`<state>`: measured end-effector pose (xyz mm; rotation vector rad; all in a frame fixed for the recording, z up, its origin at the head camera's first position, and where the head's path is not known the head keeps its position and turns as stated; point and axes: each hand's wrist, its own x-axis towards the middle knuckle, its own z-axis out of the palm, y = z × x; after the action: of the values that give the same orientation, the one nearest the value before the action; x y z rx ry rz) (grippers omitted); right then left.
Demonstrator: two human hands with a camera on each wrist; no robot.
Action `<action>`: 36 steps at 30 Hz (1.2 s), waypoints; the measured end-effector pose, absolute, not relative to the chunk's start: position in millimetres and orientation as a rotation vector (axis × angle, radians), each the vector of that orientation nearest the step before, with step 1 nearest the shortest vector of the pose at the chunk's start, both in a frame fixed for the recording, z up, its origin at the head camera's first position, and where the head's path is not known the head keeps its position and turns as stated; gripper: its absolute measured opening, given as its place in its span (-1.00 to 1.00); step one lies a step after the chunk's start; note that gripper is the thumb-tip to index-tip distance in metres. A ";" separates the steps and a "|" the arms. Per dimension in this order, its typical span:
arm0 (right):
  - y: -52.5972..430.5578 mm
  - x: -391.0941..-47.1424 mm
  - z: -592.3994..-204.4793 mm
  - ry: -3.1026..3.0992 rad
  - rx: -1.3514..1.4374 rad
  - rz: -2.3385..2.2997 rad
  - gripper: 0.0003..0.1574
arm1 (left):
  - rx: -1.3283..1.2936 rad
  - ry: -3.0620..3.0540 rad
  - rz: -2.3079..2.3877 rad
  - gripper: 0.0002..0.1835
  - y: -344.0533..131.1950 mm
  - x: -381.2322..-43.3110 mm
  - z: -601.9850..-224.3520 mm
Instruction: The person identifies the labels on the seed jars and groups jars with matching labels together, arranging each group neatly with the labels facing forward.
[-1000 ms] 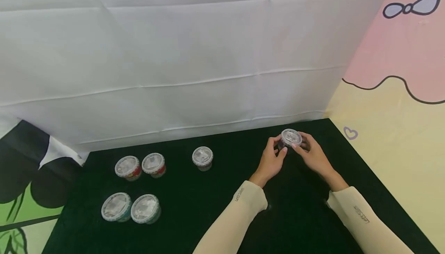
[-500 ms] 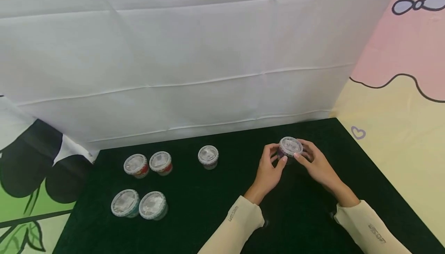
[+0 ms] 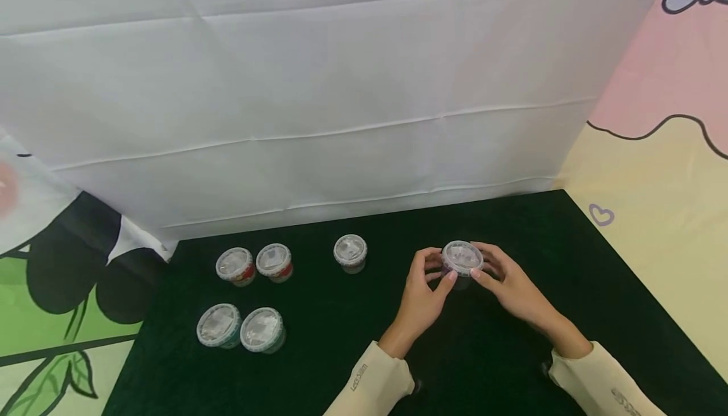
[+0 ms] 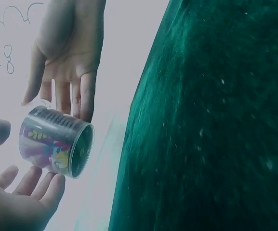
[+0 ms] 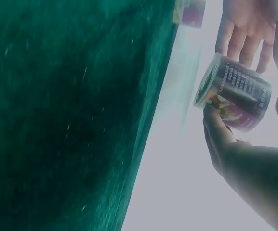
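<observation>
A small lidded plastic tub point(image 3: 462, 256) with a purple, flower-printed label is held between both hands at the right of the table. My left hand point(image 3: 423, 296) grips its left side, thumb at the front near the lid's rim. From the right, my right hand point(image 3: 506, 283) grips it with thumb in front and fingers behind. In the left wrist view, the tub point(image 4: 54, 142) shows its clear base, raised off the green cloth. Printed text and the purple label appear on the tub point(image 5: 235, 94) in the right wrist view.
On the dark green table point(image 3: 341, 365), two red-labelled tubs point(image 3: 235, 265) stand at back left, with two larger teal tubs point(image 3: 263, 330) in front. A single tub point(image 3: 350, 253) stands near the middle back. A white cloth wall point(image 3: 341, 87) borders the far edge.
Both hands have brought the tub nearer to the body and slightly left, still gripping it. The head view has turned a little left; the other tubs stay in place.
</observation>
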<state>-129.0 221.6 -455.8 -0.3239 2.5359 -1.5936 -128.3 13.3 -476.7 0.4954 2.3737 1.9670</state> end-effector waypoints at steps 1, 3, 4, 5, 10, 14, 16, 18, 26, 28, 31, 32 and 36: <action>219.9 -127.5 -455.5 2.528 -0.344 -1.594 -0.26 | 0.494 2.378 1.961 -0.46 10.0 -126.2 -476.1; 216.5 -124.6 -454.9 2.518 -0.389 -1.590 -0.27 | 0.490 2.381 1.951 -0.45 3.8 -122.4 -475.2; 214.8 -123.1 -454.7 2.513 -0.405 -1.591 -0.27 | 0.488 2.381 1.944 -0.45 1.1 -121.2 -474.8; 213.1 -121.8 -454.4 2.507 -0.420 -1.591 -0.27 | 0.479 2.379 1.936 -0.44 -1.5 -119.9 -474.3; 205.6 -116.3 -454.0 2.457 -0.455 -1.587 -0.28 | 0.448 2.374 1.892 -0.45 -13.7 -115.1 -474.1; 201.2 -113.7 -455.6 2.416 -0.483 -1.579 -0.27 | 0.466 2.379 1.848 -0.44 -23.3 -112.0 -474.1; 199.1 -112.7 -456.4 2.393 -0.511 -1.577 -0.26 | 0.478 2.374 1.826 -0.42 -28.1 -110.3 -473.8; 197.0 -111.7 -456.6 2.366 -0.536 -1.575 -0.26 | 0.488 2.358 1.807 -0.40 -32.8 -108.3 -473.3; 188.2 -107.2 -451.8 2.261 -0.578 -1.573 -0.27 | 0.542 2.279 1.752 -0.31 -49.6 -100.2 -474.0; 185.7 -106.5 -451.0 2.236 -0.579 -1.575 -0.26 | 0.540 2.262 1.755 -0.31 -53.0 -97.8 -473.7; 182.3 -105.4 -450.9 2.202 -0.576 -1.581 -0.25 | 0.511 2.234 1.770 -0.31 -57.2 -94.1 -473.2; 181.3 -105.0 -451.4 2.194 -0.577 -1.581 -0.24 | 0.501 2.227 1.775 -0.31 -58.3 -92.8 -473.0; 176.2 -103.2 -453.3 2.165 -0.592 -1.591 -0.24 | 0.452 2.221 1.805 -0.32 -61.9 -88.0 -472.8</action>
<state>-103.2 176.2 -453.3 -0.5916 2.1646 -1.5913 -88.0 -61.9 -472.8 0.4516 2.2209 1.8051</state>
